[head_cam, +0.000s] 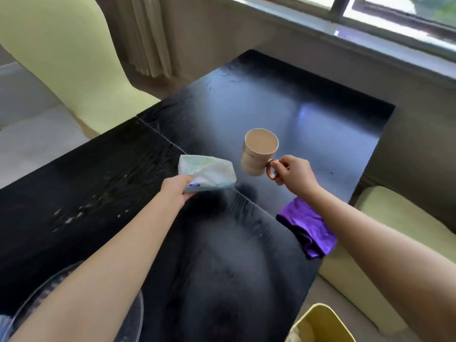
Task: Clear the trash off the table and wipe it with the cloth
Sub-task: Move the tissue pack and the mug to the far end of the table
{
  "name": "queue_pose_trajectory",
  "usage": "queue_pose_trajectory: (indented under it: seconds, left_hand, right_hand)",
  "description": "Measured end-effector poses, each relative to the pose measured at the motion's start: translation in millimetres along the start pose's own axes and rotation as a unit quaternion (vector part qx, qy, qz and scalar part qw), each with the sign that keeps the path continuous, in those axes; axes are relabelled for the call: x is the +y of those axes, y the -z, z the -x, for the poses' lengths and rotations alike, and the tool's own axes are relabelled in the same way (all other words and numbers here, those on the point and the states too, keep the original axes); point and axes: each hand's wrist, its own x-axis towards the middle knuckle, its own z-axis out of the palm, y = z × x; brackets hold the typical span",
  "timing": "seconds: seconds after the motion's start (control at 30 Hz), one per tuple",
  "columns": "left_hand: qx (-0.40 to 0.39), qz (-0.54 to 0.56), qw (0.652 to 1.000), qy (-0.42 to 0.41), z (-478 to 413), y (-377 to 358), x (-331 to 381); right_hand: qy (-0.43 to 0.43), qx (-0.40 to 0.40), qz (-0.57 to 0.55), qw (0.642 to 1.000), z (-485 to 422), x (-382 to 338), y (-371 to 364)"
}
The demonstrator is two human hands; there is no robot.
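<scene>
both hands occupied above the black desk

a soft tissue pack [206, 174], white with pale green and blue print, is held by the left hand [175, 188] near the middle of the frame; the fingers are clamped on its lower left end, and the pack appears lifted just above the desk [308, 114]. to its right, a beige mug [259, 154] is held by the right hand [294, 172], whose fingers are closed around the brown handle. the mug is tilted slightly, with its open mouth turned toward the camera, and it seems to be raised off the surface, though contact cannot be told for certain.

a crumpled purple cloth [307, 227] is seen at the right edge of the desk, below the right forearm and partly overhanging the edge. it is touched by neither hand.

pale smears and specks [74, 215] are visible on the glossy dark surface at the left of the frame. a seam runs diagonally across the desk between the two hands.

a yellow bin [323, 324] is seen at the bottom right corner, beside the desk. a clear round container [138, 317] is partly visible at the bottom left, under the left forearm. pale yellow-green chairs [56, 53] are seen at the upper left and at the right edge, and a window [394, 11] runs along the top right.
</scene>
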Motion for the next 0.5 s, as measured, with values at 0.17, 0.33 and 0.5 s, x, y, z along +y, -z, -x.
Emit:
queue_pose_trajectory:
  seconds: [0.17, 0.33, 0.5]
  left_hand:
    - [0.051, -0.005, 0.998, -0.03, -65, -39, 0]
    - [0.111, -0.1, 0.985, -0.081, -103, -71, -1]
    - [0.139, -0.306, 0.935, -0.113, -117, -84, -5]
  right_hand:
    - [-0.022, 0.04, -0.013, 0.999, -47, 19, -20]
    - [-0.042, 0.06, -0.05, 0.996, -72, 38, -39]
    - [-0.044, 0.068, -0.052, 0.995, -78, 47, -51]
